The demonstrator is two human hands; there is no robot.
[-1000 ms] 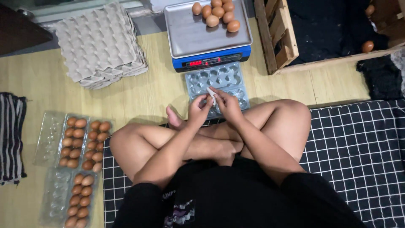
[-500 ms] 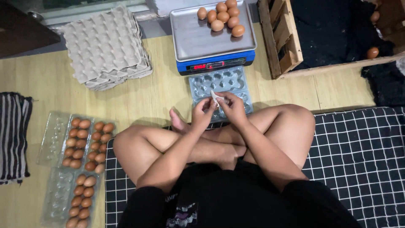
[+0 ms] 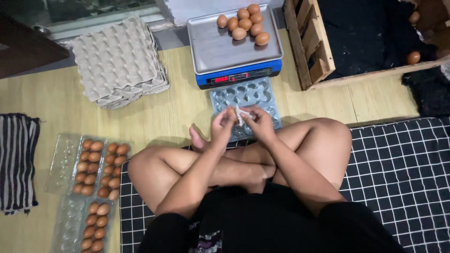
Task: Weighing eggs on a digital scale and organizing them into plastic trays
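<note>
Wooden flooring is seen from above, with a checked mat [image 3: 403,178] at 4 o'clock. An egg [image 3: 231,113] is pinched in the left hand [image 3: 223,125], while a white scrap [image 3: 240,115] is gripped by the right hand [image 3: 259,122], both held over an empty clear tray [image 3: 246,96]. At 12 o'clock, seven eggs [image 3: 246,22] are piled on a scale [image 3: 234,47]; filled cartons [image 3: 93,178] are laid at 8 o'clock.

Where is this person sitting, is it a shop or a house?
Probably a home floor used for packing eggs. A weighing scale carries brown eggs, grey cardboard egg trays are stacked nearby, and filled clear cartons lie beside the checked mat.
</note>
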